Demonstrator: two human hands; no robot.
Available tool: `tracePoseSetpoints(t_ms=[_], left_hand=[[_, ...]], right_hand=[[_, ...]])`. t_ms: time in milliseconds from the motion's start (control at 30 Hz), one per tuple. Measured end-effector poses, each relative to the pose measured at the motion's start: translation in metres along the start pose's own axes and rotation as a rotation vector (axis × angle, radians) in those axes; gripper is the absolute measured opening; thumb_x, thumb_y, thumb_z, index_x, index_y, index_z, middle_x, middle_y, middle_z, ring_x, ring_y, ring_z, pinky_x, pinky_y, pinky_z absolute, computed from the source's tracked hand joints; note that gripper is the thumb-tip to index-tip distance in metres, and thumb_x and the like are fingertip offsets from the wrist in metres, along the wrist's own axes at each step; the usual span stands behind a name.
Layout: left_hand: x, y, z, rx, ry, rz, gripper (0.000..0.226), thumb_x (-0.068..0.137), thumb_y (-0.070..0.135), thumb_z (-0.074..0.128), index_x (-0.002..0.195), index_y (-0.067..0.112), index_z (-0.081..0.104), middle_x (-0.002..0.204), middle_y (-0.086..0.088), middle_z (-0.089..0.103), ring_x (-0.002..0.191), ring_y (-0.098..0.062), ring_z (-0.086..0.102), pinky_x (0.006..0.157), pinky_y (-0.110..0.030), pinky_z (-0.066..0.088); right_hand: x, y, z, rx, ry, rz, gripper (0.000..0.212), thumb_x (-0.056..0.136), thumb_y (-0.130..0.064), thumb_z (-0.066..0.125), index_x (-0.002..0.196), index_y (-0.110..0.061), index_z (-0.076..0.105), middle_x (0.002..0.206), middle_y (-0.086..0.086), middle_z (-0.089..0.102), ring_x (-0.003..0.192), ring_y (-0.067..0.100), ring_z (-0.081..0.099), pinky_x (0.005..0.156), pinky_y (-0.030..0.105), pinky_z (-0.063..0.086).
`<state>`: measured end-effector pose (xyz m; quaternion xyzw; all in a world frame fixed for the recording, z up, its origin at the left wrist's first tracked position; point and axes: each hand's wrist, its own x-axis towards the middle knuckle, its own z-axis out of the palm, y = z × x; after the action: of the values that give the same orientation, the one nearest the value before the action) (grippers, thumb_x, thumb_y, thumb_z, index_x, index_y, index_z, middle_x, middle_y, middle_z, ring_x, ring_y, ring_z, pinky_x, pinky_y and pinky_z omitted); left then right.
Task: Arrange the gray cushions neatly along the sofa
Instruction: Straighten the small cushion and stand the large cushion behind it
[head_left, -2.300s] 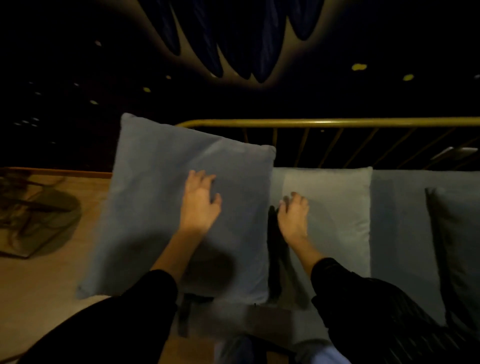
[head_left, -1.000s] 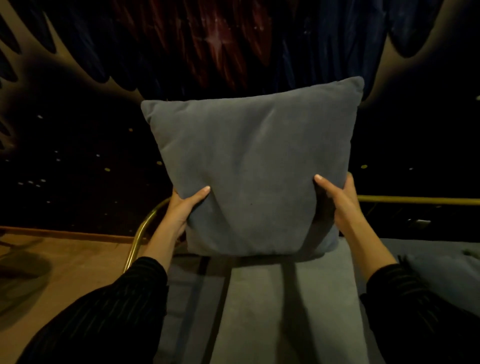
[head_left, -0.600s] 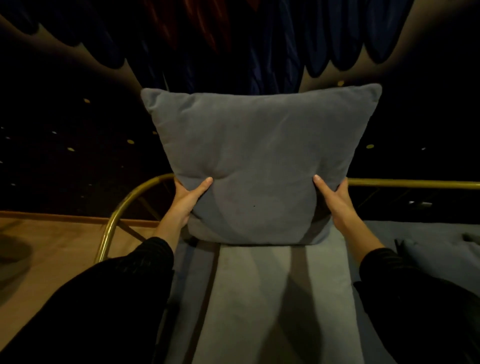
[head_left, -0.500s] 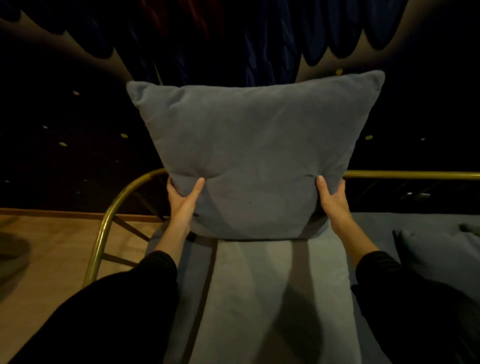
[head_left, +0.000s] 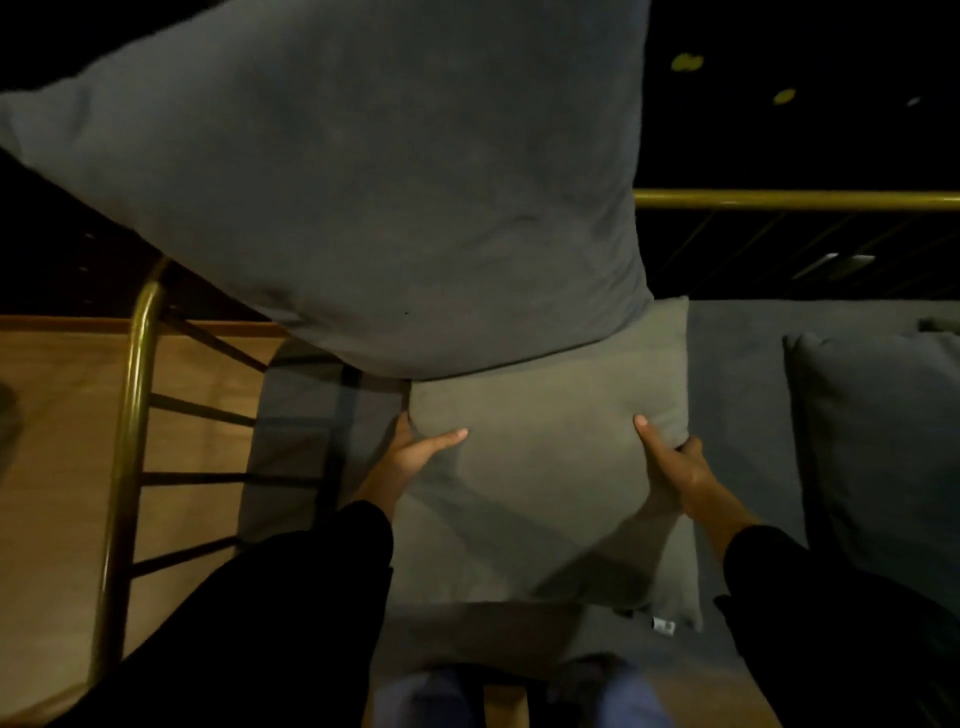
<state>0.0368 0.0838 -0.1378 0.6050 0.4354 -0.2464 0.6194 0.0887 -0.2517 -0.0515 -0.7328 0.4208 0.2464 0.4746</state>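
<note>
Sofa (head_left: 737, 395): gray seat, brass rail (head_left: 127, 415) curving round its left end and running along the back.

Big gray cushion (head_left: 363, 182) stands tilted at the left end, leaning against the rail corner, its lower edge overlapping the cushion you hold. Risk: it looks poorly propped. If you pull the lower one out, the big one may slump forward or tip over the rail onto the wooden floor (head_left: 52, 415).

Lighter gray cushion (head_left: 545, 493) lies flat on the seat in front of you. Your left hand (head_left: 410, 457) clamps its left edge, thumb on top; your right hand (head_left: 675, 475) clamps its right edge the same way. Soft fill will sag between the grips, so a fast lift could drag the big cushion's corner.

Darker cushion (head_left: 883, 441) rests at the right, apart from yours; swing wide and you nudge it askew.

Hard to read: the big cushion's top and left corner run out of frame, its contact with the rail is hidden. Your fingers sit under the edges, unseen. The right cushion is cut off. A small tag (head_left: 663, 625) at the near corner is illegible. Dim light throughout.
</note>
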Motion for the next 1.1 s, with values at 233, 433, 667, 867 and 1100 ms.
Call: tracePoseSetpoints(t_ms=[233,433,667,867,1100], left_hand=[[-0.062,0.04,0.005,0.077,0.038,-0.097,0.073,0.05,0.042,0.096,0.105,0.0,0.075,0.105,-0.011,0.076,0.099,-0.027,0.074,0.098,-0.043,0.056],[-0.084,0.02,-0.002,-0.051,0.126,-0.101,0.105,0.02,0.053,0.096,0.107,-0.001,0.074,0.104,-0.012,0.077,0.09,-0.027,0.076,0.092,-0.045,0.06],[-0.14,-0.031,-0.034,-0.124,0.275,0.018,0.053,0.071,0.014,0.089,0.118,-0.002,0.069,0.114,-0.008,0.071,0.111,-0.026,0.067,0.1,-0.038,0.051],[-0.162,-0.042,-0.08,-0.168,0.417,0.097,0.068,0.075,0.021,0.087,0.131,0.0,0.054,0.127,-0.012,0.062,0.118,-0.032,0.06,0.102,-0.048,0.05],[-0.151,-0.068,-0.091,-0.054,0.479,0.155,0.066,0.073,0.026,0.087,0.126,0.005,0.053,0.124,-0.012,0.059,0.117,-0.034,0.058,0.096,-0.043,0.05]], right_hand=[[-0.011,-0.003,0.007,0.031,0.002,-0.062,0.114,0.058,-0.069,0.074,0.149,-0.015,0.028,0.151,0.013,0.041,0.134,0.039,0.043,0.11,0.054,0.038],[-0.027,-0.009,0.0,-0.075,0.018,-0.059,0.098,0.072,-0.065,0.068,0.146,-0.013,0.031,0.148,0.017,0.043,0.132,0.042,0.044,0.11,0.055,0.037],[-0.079,0.042,0.019,-0.031,-0.109,-0.14,0.107,0.055,-0.08,0.067,0.14,-0.019,0.044,0.138,0.011,0.056,0.123,0.037,0.055,0.105,0.055,0.044],[-0.1,0.039,0.061,0.047,-0.214,-0.249,0.065,0.091,-0.043,0.06,0.146,-0.014,0.039,0.145,0.01,0.049,0.13,0.031,0.049,0.101,0.038,0.041],[-0.088,0.062,0.08,-0.072,-0.237,-0.273,0.06,0.093,-0.042,0.057,0.144,-0.017,0.039,0.143,0.009,0.051,0.13,0.031,0.049,0.108,0.045,0.04]])
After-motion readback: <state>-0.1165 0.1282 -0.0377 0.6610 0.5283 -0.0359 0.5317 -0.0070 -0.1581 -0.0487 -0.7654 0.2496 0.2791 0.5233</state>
